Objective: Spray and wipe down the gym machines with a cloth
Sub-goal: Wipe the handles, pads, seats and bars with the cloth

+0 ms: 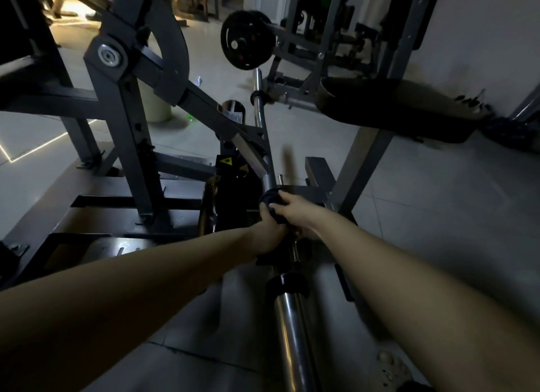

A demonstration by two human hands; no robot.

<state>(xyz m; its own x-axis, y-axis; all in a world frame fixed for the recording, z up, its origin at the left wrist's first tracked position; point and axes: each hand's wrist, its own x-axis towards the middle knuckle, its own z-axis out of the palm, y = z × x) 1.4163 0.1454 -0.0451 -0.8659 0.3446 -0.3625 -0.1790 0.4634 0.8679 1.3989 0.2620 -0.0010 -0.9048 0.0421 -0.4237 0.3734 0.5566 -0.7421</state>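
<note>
At the low end of a grey steel machine arm (268,172), two grips meet on one dark cloth (270,201), which is soft and bunched and wrapped round the round tube. The right grip (293,212) curls its fingers over the cloth from above. The left grip (267,232), just beneath and touching it, is closed round the same cloth and tube. Nearer than the grips runs one shiny chrome sleeve (292,333) with a black collar. Beyond the grips, a second chrome bar (258,105) slants up toward a single round black weight plate (247,44). Right of the grips, well apart, stands one black upholstered pad (394,114) on a grey post. One yellow triangular warning sticker (226,161) shows to their left. Pale glossy floor tiles (438,201) lie beneath.
</note>
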